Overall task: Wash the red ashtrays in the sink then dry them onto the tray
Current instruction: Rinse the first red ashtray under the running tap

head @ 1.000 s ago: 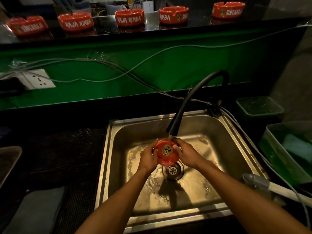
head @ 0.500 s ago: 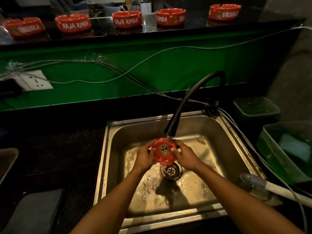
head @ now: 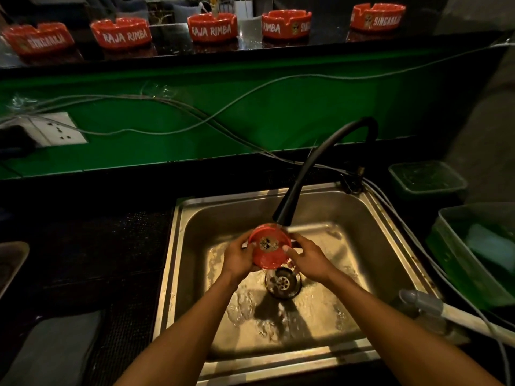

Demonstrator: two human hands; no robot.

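Both hands, the left hand [head: 238, 257] and right hand [head: 309, 259], are gripping one red ashtray [head: 269, 246] under the tap [head: 312, 174] over the sink [head: 195, 213].

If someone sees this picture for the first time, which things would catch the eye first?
First, the red ashtray held by the left hand and the right hand under the black tap, above the drain of the steel sink. Next, the row of five red ashtrays on the dark shelf along the top, above the green wall.
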